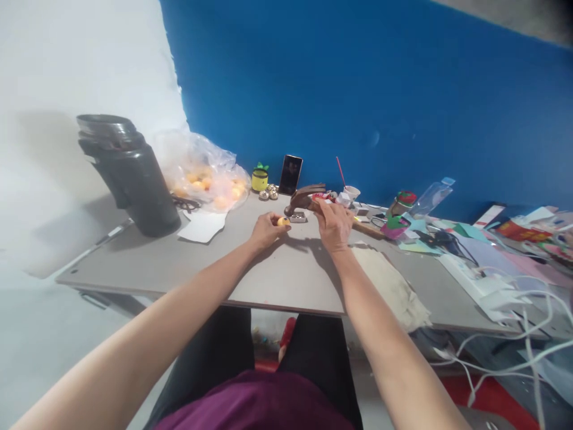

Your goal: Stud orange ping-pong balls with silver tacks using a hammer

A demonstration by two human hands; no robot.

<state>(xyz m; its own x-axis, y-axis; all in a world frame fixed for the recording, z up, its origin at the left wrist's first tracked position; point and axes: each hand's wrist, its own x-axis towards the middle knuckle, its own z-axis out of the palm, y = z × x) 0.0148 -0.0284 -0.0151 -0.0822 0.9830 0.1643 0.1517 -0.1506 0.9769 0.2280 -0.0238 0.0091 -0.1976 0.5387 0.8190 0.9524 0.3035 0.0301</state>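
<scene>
My left hand (265, 230) rests low over the table, its fingers pinched on a small round yellow object (283, 221) whose exact kind I cannot make out. My right hand (335, 224) is wrapped around a claw hammer (305, 196) close to its dark brown head. The hammer's wooden handle sticks out to the right behind the hand. Its head hangs above the table, just beyond the yellow object. A small grey box (298, 218) with shiny bits in it sits under the hammer head, between my two hands.
A dark bottle (138, 185) and a plastic bag of orange fruit (203, 179) stand left. A phone (290, 174) leans on the blue wall, beside a yellow pot (259, 179) and gold balls (269, 193). Cloth (387, 283), papers and a cabled power strip (478, 289) lie right.
</scene>
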